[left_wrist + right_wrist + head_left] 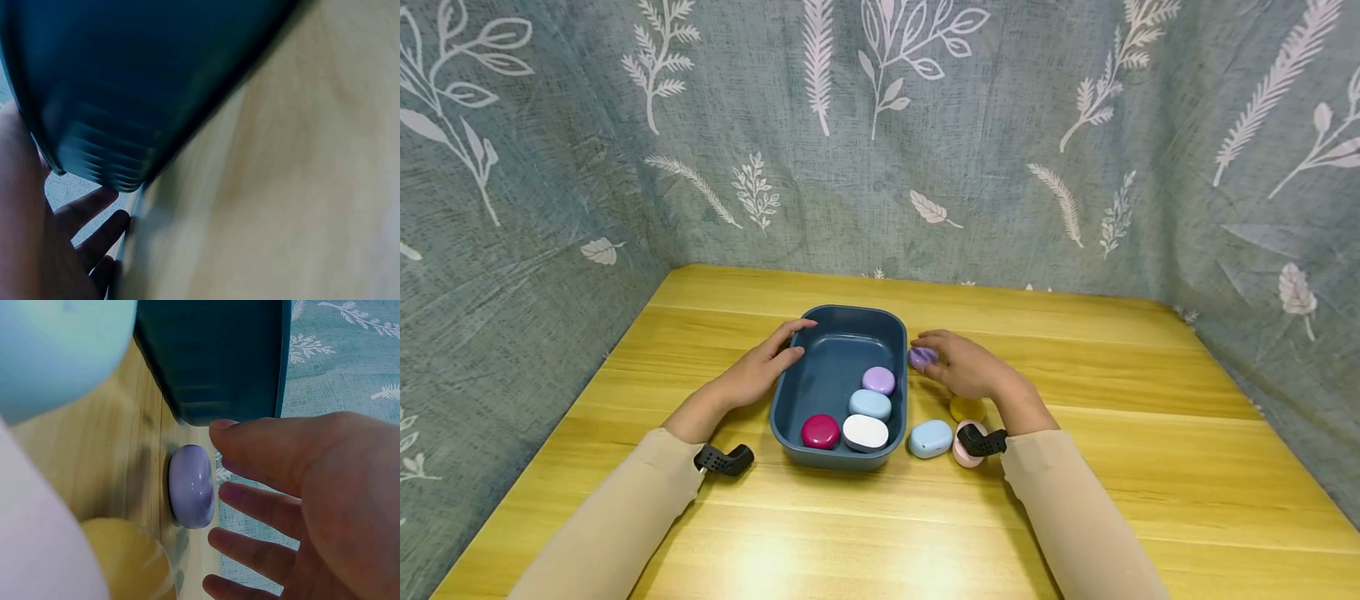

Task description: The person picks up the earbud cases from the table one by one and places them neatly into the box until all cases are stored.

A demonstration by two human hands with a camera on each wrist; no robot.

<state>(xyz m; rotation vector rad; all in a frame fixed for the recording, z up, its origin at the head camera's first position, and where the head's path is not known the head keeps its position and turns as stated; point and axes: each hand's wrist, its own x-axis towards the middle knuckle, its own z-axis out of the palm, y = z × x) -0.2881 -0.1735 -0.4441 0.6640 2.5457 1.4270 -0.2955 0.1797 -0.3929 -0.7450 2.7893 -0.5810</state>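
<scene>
A dark blue rectangular bin (838, 460) stands on the table. Inside it lie a crimson rounded case (821, 432), a white one (865, 432), a light blue one (870, 404) and a lilac one (878, 380). My left hand (752, 372) is at the bin's left side, thumb and fingers spread at the rim. Just right of the bin, a purple rounded case (191, 486) rests on the table. My right hand (966, 364) hovers about it with fingers apart; in the right wrist view a gap shows between fingertips and case.
Nearer the front, right of the bin, sit a light blue case (930, 439), a pink case (967, 454) partly behind the wrist camera, and a yellow case (967, 408) partly under my right wrist. Leaf-patterned curtains (880, 208) hang around the wooden table (1112, 375).
</scene>
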